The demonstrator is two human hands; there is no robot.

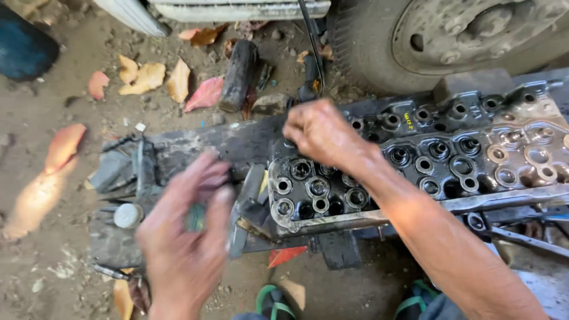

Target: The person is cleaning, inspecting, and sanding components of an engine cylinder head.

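Hands: two, mine. My left hand (186, 237) is blurred, fingers curled around a small greenish object (196, 217) I cannot identify. My right hand (323, 133) rests palm-down, fingers bent, on the cylinder head (415, 172).
Cylinder head: one, black and oily, beneath my right hand and extending past it; its far end is cut off.
Wheel: one (450, 35), beyond my right hand, partly out of view.
Leaves: several, beyond my left hand on the ground (47, 261).
Sandals: two, green-strapped, below my hands, mostly cropped.

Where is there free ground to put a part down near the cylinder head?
Bare dirt lies left of the dark plank, between the dry leaves and the left hand. The cylinder head under the right hand is crowded.
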